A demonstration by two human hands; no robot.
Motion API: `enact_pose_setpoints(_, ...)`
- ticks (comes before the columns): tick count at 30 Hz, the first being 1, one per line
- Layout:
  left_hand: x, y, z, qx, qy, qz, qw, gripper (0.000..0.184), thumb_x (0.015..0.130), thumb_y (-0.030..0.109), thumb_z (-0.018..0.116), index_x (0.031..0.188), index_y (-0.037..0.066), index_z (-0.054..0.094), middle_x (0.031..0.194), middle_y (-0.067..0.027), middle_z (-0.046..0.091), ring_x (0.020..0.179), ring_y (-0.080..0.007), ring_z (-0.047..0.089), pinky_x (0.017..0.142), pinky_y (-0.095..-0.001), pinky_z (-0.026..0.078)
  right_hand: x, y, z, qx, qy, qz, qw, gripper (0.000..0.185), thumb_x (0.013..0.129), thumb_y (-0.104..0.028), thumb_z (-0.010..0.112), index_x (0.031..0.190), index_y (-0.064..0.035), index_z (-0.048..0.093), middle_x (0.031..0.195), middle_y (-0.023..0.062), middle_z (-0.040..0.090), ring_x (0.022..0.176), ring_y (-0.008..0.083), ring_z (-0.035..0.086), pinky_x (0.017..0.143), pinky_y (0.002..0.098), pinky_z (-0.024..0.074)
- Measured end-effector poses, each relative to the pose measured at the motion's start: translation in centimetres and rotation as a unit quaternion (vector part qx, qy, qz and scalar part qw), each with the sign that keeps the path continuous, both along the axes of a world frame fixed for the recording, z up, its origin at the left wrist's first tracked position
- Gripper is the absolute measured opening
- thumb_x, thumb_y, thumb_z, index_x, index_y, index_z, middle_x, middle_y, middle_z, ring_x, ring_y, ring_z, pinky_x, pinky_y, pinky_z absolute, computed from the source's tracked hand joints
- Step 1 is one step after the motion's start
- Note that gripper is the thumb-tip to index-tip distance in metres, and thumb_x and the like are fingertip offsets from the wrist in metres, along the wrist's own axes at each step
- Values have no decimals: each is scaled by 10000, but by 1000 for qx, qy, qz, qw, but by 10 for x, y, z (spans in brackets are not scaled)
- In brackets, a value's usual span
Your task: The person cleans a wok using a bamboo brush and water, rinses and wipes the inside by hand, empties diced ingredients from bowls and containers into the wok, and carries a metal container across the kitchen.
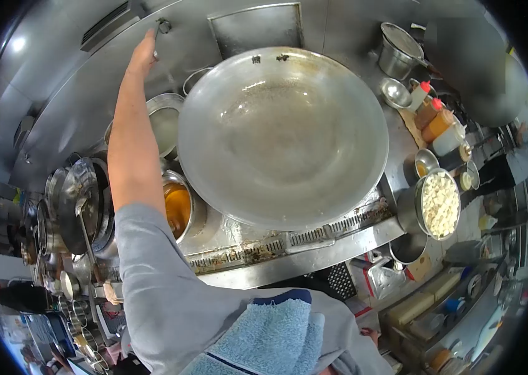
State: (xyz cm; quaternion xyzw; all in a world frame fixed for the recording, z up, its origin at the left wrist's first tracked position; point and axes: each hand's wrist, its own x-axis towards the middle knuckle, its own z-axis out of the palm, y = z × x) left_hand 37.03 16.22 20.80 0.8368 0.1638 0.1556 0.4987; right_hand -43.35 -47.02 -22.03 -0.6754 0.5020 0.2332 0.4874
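- While our left hand [145,51] reaches to the upper left of the frame, its fingers are at a small, ring-shaped metal fitting [163,26] by the smooth steel wall [183,47]; we cannot tell whether they grip it.
- At the lower right, beside our soft grey shirt [214,312], we see a partly hidden hand [370,335]; we cannot tell whether it is our right one, nor how it is held.
- Across the centre we have the broad, round wok [283,144], grey metal and shallowly curved, with wet, glossy streaks, brownish staining and dark patches near its upper rim.
- Left of it, we see a round pot [165,128] of cloudy liquid and a steel container [176,212] of glossy amber liquid, both near our bare forearm.
- To the right, we see pale, chunky pieces [440,205] heaped in a round container, below plastic squeeze bottles [437,125], some red-capped.
- Under the wok, our metal worktop [333,253] looks shiny and grimy around slotted grates.
- Bottom centre, we see a fluffy blue towel [270,334].
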Motion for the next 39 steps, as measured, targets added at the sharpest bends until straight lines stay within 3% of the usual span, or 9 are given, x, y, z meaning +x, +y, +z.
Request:
enact_pose_setpoints(7,26,-53,-10,-109,-24,-83,990,739,963,525,471,1494,25,351,1495,-174,397,1324,-318,445,1055,-477,348,24,-16,-1,17,-28,-68,997,177,892,-9,543,1024,8,660,688,101,653,535,158,614,424,303,459)
enact_pose_setpoints(13,36,-58,-14,-119,-29,-81,989,711,969,489,483,1499,34,349,1488,-157,415,1309,-304,464,1079,-517,332,58,-28,-3,-100,-113,72,986,272,938,-75,553,1182,0,647,757,86,676,579,125,628,474,285,499)
enact_pose_setpoints(19,29,-50,-18,-122,-29,-110,986,705,972,471,513,1463,-9,357,1455,-192,449,1355,-306,434,1096,-512,338,38,-24,-29,-63,-51,54,995,252,887,-27,585,1125,13,657,724,106,676,599,162,655,539,318,530)
enact_pose_setpoints(25,35,-42,-16,-113,-36,-96,988,644,964,448,541,1432,19,432,1459,-158,456,1361,-282,428,1085,-499,347,13,-16,-16,-31,21,-24,999,248,900,-35,577,1135,6,643,719,110,671,537,169,635,456,330,512)
enact_pose_setpoints(28,35,-49,-14,-67,-39,-90,993,619,959,441,545,1436,56,454,1487,-142,438,1373,-286,415,1082,-510,348,4,-14,-16,-45,12,-23,999,241,900,-33,569,1126,6,642,717,112,670,538,167,634,458,319,510)
enact_pose_setpoints(31,22,-63,-14,-1,-75,-92,993,547,929,399,567,1364,68,549,1307,-125,582,1192,-269,535,991,-436,429,5,-8,-20,-41,-3,-45,998,231,897,-34,570,1113,6,643,728,110,671,540,164,631,459,317,508)
enact_pose_setpoints(34,60,-40,-28,152,-72,-99,981,582,896,391,590,1381,72,547,1381,-171,551,1284,-315,491,1036,-403,417,17,0,-15,-19,4,-35,999,248,898,-45,577,1132,3,643,738,108,671,545,161,630,460,311,500)
enact_pose_setpoints(37,31,-69,-22,428,-63,-6,901,633,871,423,614,1384,59,544,1418,-210,518,1320,-346,479,1086,-388,391,19,5,-24,-12,-20,-31,999,268,898,-41,580,1156,4,640,745,102,673,557,158,635,480,305,499)
enact_pose_setpoints(39,-9,-92,-24,470,-145,-85,866,626,870,432,625,1353,39,566,1394,-228,534,1294,-353,511,1108,-414,378,27,2,-21,-3,-22,-7,1000,274,895,-53,587,1155,7,648,753,99,678,565,156,636,502,307,499)
